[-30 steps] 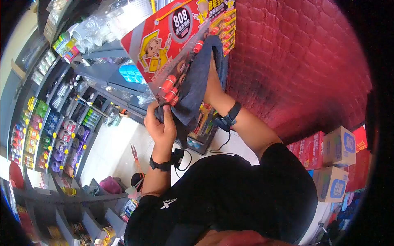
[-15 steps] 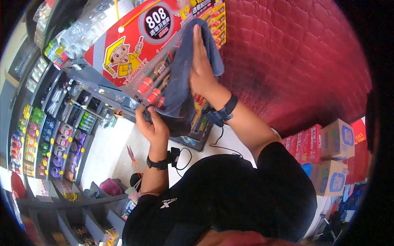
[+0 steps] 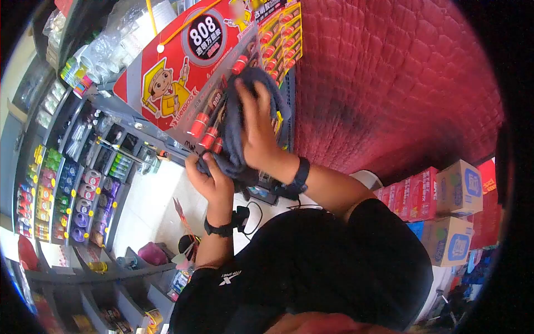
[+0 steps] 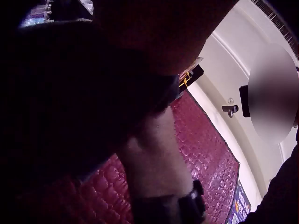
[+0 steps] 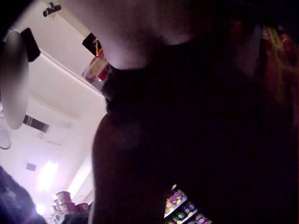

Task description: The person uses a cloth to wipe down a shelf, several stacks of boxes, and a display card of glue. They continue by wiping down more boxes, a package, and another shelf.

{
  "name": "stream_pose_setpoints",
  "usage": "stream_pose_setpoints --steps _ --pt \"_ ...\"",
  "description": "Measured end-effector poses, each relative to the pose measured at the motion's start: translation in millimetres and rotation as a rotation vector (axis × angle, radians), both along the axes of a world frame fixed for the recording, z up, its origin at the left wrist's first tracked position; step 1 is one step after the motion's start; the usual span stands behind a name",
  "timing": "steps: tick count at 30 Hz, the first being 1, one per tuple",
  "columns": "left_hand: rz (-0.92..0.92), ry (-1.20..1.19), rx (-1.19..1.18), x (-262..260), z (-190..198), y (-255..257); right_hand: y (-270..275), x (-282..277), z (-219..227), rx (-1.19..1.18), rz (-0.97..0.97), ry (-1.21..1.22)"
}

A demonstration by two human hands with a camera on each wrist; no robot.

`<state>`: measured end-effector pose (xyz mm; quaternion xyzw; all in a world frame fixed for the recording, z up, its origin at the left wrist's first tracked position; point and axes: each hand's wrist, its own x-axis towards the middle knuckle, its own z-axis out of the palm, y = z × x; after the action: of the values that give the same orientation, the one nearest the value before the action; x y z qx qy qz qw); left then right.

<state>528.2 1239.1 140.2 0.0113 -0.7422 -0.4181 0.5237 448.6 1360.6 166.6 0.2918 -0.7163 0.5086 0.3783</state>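
Note:
In the head view, a red display card (image 3: 167, 61) printed "808" hangs at a tilt, with red-capped tubes (image 3: 199, 125) under clear plastic along its lower part. A dark grey cloth (image 3: 233, 111) lies bunched over some of these tubes. My right hand (image 3: 260, 131) presses the cloth against the card, fingers spread and slightly bent. My left hand (image 3: 211, 181) pinches the cloth's lower end between thumb and fingers at the card's bottom corner. Both wrist views are mostly dark; the left one shows my right forearm (image 4: 154, 163) beyond the cloth.
A red quilted surface (image 3: 384, 78) stands close on the right. Stacked cartons (image 3: 459, 186) are at the lower right. Shelves of bottles (image 3: 67, 183) line the left, with bagged plastic cups (image 3: 105, 53) at upper left. More carded tubes (image 3: 281, 42) hang behind the display card.
The card swung left, then stayed nearly still. My right hand first slid up the card with the cloth, then came back down, bunching it. My left hand kept its pinch at the corner.

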Motion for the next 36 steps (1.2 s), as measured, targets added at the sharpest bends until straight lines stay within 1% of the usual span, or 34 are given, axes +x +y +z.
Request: stream_pose_setpoints --steps 1,2,3,4,5,7,8,9,11,12,13,15,17,18,19,20,21,22,23,24,26,28,29,31,33,35,36 --pt "-0.004 0.004 -0.003 -0.2 -0.2 0.8 -0.9 12.7 7.0 -0.026 0.085 0.017" --pt "-0.038 0.023 0.037 -1.6 -0.5 2.4 -3.1 24.1 7.5 -0.007 0.093 -0.025" --pt "-0.072 0.039 0.079 -1.0 -2.6 3.4 -3.1 34.9 8.6 0.016 0.149 -0.04" --pt "-0.118 -0.012 0.162 -1.5 -15.5 -2.5 -2.8 40.8 6.9 0.052 0.172 -0.044" --pt "-0.117 -0.011 0.165 -3.2 -20.6 -5.9 -2.6 43.5 6.3 0.089 0.197 -0.049" --pt "-0.172 -0.05 0.22 -1.5 -14.6 -4.1 0.4 41.0 6.1 0.098 0.21 -0.053" --pt "-0.104 -0.07 0.147 3.6 -10.4 -3.1 1.8 39.8 5.6 0.101 0.219 -0.056" --pt "-0.101 -0.072 0.148 4.0 -10.4 -2.7 3.0 39.3 5.0 0.102 0.222 -0.058" --pt "-0.131 -0.079 0.083 3.5 -8.7 -4.5 4.9 36.2 6.4 0.029 0.211 -0.081" --pt "-0.125 -0.102 0.051 5.2 -9.1 -7.0 3.9 29.0 4.9 0.001 0.151 0.004" --pt "-0.123 -0.098 0.05 3.9 -10.6 -9.6 3.6 22.2 4.9 0.001 0.153 0.009" --pt "0.022 0.077 -0.039 -0.4 -15.3 -12.9 5.7 6.8 10.4 -0.318 0.014 -0.02" --pt "0.012 0.059 -0.025 7.3 -7.1 -10.7 25.4 -12.6 23.6 -0.155 0.019 -0.149" --pt "-0.001 0.037 -0.017 14.0 -1.4 -10.0 30.4 -22.9 24.9 -0.049 0.02 -0.164" --pt "-0.013 0.014 -0.01 18.7 0.3 -10.4 28.7 -25.4 23.7 -0.044 0.023 -0.17" --pt "0.027 0.058 -0.095 15.2 -2.3 -14.7 25.8 -27.5 24.2 -0.092 0.108 -0.179" --pt "0.034 0.06 -0.089 14.0 -1.6 -15.0 23.3 -28.0 26.8 -0.14 0.194 -0.184" --pt "0.035 0.065 -0.075 12.5 0.4 -15.6 22.3 -24.2 26.3 -0.136 0.169 -0.222" --pt "0.035 0.07 -0.061 11.5 1.8 -16.0 20.8 -23.2 24.9 -0.131 0.173 -0.217" --pt "0.04 0.075 -0.057 11.1 2.3 -16.5 18.8 -24.0 22.6 -0.119 0.139 -0.203" --pt "-0.023 -0.019 0.042 13.5 1.6 -15.7 15.4 -23.8 19.3 -0.106 0.109 -0.189" --pt "-0.043 -0.016 0.054 14.8 6.3 -12.1 6.9 -20.9 17.2 -0.107 -0.006 -0.124" --pt "-0.066 -0.011 0.065 14.6 8.2 -11.0 3.6 -17.2 17.6 -0.108 -0.008 -0.126" --pt "-0.046 0.004 0.037 10.0 4.9 -14.9 -1.7 -8.7 20.6 -0.097 -0.028 -0.13" --pt "-0.025 0.025 0.012 10.0 4.5 -15.9 -4.6 -5.5 16.0 -0.091 -0.021 -0.082" --pt "-0.018 -0.013 -0.074 14.9 6.1 -14.7 -8.8 1.5 16.7 -0.116 -0.012 -0.087" --pt "-0.017 -0.01 -0.072 15.5 6.6 -14.0 -9.5 4.6 17.7 -0.116 -0.005 -0.052"
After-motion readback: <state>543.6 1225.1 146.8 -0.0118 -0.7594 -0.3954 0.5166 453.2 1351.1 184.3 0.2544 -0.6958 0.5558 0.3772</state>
